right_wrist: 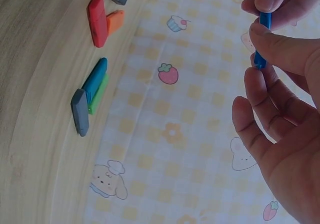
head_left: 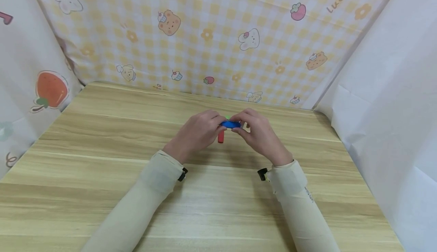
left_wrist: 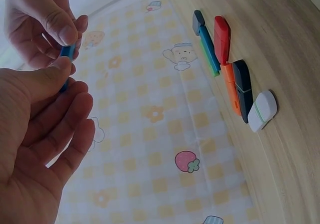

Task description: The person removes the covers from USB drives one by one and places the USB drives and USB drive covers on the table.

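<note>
A small flat blue stick [head_left: 230, 124] is held up above the table between both hands; its exact kind cannot be told. My left hand [head_left: 203, 129] pinches its left end between thumb and fingertips. On the other end, the thumb and fingers of my right hand [head_left: 256, 132] grip it. Both wrist views show the blue stick partly covered by fingertips. Beyond the hands lie similar small sticks: red [left_wrist: 222, 37], orange [left_wrist: 231, 89], black [left_wrist: 243, 89], white with a green line [left_wrist: 263, 109], teal [right_wrist: 95, 82], green [right_wrist: 98, 95] and grey [right_wrist: 79, 112].
The sticks lie on a wood-grain table [head_left: 218, 206], and several touch or overlap. Behind the table hangs a yellow-checked cloth [head_left: 218, 55] with cartoon prints. White cloth walls close off the left [head_left: 20, 93] and right [head_left: 392, 93] sides.
</note>
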A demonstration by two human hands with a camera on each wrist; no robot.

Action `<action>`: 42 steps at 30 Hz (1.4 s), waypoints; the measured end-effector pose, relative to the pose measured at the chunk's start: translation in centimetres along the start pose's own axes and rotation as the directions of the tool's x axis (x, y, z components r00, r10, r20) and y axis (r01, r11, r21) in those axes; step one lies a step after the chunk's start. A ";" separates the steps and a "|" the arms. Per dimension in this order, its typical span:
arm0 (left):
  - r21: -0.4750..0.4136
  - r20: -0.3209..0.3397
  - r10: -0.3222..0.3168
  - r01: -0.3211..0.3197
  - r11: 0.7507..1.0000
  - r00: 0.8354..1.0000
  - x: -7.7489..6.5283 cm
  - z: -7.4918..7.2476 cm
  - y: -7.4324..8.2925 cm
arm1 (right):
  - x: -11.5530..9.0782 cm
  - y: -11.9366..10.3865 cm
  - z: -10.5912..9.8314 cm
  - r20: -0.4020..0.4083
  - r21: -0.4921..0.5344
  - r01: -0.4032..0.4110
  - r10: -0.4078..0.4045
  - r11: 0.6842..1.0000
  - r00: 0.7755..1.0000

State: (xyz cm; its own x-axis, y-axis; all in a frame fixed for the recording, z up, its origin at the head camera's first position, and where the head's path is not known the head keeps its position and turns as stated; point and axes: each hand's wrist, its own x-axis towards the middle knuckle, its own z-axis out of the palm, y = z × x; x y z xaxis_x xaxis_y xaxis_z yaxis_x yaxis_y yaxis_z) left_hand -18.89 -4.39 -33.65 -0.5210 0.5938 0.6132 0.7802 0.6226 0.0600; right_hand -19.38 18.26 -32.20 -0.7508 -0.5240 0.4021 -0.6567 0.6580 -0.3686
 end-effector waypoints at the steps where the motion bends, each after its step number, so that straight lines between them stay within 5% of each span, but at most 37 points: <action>1: 0.001 -0.002 0.000 0.000 1.000 1.000 0.0 0.0 0.0 | 0.0 0.0 0.0 0.000 0.000 0.000 0.000 1.000 1.000; 42: -0.013 0.004 -0.006 0.007 1.000 1.000 0.0 -0.2 -0.1 | 0.0 0.4 -0.2 0.002 0.027 0.012 -0.012 1.000 1.000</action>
State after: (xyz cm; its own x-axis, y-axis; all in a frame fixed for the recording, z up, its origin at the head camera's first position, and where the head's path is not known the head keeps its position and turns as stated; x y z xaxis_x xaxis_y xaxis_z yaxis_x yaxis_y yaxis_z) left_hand -18.87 -4.52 -33.45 -0.5275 0.5919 0.6094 0.7814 0.6195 0.0746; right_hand -19.63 18.57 -32.19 -0.7432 -0.5325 0.4050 -0.6670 0.6372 -0.3862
